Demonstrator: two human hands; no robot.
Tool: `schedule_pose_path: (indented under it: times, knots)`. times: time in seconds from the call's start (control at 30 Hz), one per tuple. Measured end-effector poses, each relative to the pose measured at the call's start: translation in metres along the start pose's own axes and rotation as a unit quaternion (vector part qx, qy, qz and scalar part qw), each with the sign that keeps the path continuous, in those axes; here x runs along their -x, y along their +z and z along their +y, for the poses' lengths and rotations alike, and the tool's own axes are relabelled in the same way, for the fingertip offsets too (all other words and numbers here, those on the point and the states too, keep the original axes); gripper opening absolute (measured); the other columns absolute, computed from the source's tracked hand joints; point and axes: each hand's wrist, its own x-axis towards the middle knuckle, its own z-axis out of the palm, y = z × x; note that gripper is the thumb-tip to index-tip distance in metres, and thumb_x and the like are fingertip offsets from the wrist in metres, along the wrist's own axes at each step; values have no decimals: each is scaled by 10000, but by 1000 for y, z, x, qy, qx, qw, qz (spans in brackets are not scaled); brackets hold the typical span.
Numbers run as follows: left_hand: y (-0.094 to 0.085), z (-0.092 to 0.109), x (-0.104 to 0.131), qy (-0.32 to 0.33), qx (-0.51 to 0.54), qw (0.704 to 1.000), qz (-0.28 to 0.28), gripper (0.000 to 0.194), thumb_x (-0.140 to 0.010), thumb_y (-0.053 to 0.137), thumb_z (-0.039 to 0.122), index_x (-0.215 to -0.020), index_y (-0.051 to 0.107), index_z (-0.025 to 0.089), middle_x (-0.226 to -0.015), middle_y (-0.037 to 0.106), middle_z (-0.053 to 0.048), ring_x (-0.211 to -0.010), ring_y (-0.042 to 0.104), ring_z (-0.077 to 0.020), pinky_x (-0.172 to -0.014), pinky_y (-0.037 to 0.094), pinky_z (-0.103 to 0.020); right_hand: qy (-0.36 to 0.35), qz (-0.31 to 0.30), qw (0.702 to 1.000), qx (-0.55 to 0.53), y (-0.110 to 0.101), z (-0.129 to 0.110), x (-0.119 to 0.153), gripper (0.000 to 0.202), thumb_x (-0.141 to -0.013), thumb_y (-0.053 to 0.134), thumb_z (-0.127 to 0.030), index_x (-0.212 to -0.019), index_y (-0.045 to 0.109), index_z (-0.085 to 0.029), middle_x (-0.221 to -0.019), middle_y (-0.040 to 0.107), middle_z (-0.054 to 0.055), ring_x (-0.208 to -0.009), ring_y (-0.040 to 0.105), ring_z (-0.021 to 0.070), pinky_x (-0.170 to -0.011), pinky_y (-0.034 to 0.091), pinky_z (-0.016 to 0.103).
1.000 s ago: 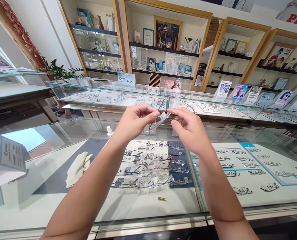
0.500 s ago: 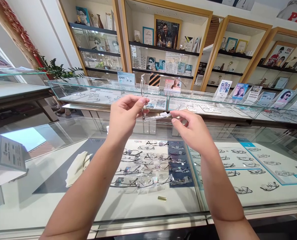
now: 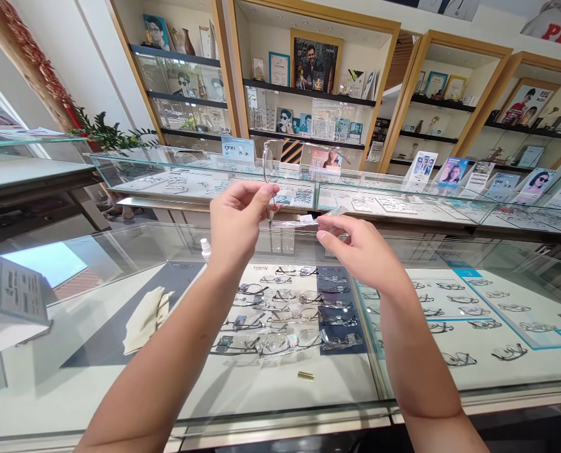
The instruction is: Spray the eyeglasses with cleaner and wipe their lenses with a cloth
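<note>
White and small, a tag sits on the clear plastic sleeve running sideways from a pair of eyeglasses. The eyeglasses are up in the air above the glass tabletop, turned on their side, one lens above the other. The left hand grips them between thumb and fingertips near the middle of the frame. The right hand is partly open, with a gap between thumb and index finger; its fingertips are at the sleeve, just beside the tag, though whether they touch it I cannot tell.

Below the hands, spectacle frames lie in rows on white and dark blue display panels, some wrapped in plastic. A gold-coloured cylinder lies in front of the rows. A crumpled cream cloth is left of them, and a white bottle shows beside the left wrist. Beyond are another glass display case, standing cards and wood-edged shelves.
</note>
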Motion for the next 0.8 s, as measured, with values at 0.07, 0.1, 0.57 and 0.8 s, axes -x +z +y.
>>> schedule_pose_path:
  times: [0.07, 0.1, 0.57, 0.8]
  knots:
    - [3, 0, 3, -2, -12, 1000, -14, 318, -848, 886, 517, -914, 775, 226, -978, 792, -57, -815, 719, -159, -758, 619, -314, 2, 6, 1000, 9, 1, -1, 0, 293, -1021, 661, -402, -1263, 794, -303, -1152, 825, 66, -948, 737, 251, -814, 563, 451]
    - [5, 1, 5, -8, -15, 1000, -25, 325, -839, 896, 515, -909, 782, 219, -957, 788, -56, -800, 711, -156, -753, 608, -310, -2, 17, 1000, 13, 1, -2, 0, 285, -1023, 661, -401, -1257, 792, -303, -1121, 822, 62, -934, 732, 248, -817, 563, 452]
    - [21, 17, 31, -77, 55, 982, -161, 270, -805, 938, 455, -839, 812, 219, -963, 758, -56, -869, 691, -176, -785, 584, -314, -114, 85, 990, -7, 30, -13, -2, 186, -994, 709, -318, -1157, 793, -284, -1194, 817, 59, -1117, 728, 278, -1016, 549, 503]
    - [4, 39, 26, -42, -26, 978, -203, 239, -888, 832, 429, -884, 812, 192, -1028, 790, -75, -983, 721, -201, -935, 570, -353, -111, 151, 982, 15, 38, -19, 7, 218, -913, 718, -268, -1112, 803, -246, -1137, 834, 63, -1046, 752, 280, -980, 562, 514]
